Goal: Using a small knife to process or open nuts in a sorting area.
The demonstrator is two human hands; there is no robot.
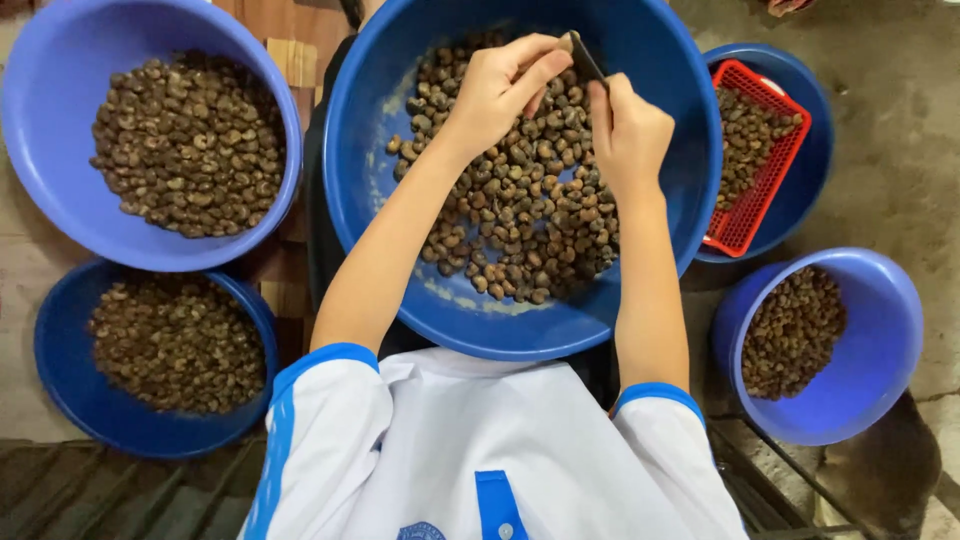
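A big blue basin (370, 130) rests in front of me, holding a heap of brown shelled nuts (520, 210). Both my hands hover over it. My left hand (498, 88) pinches a single nut (563, 44) at its fingertips. My right hand (628, 128) grips a small dark blade (587, 62), whose tip meets the nut. White sleeves with blue cuffs cover my upper arms.
Around the big basin stand other nut-filled bowls: a lilac-blue one (40, 150) at the upper left, a dark blue one (55, 370) at the lower left, a blue tub (880, 330) at the right, and a blue bowl (812, 105) with a red plastic basket (770, 170).
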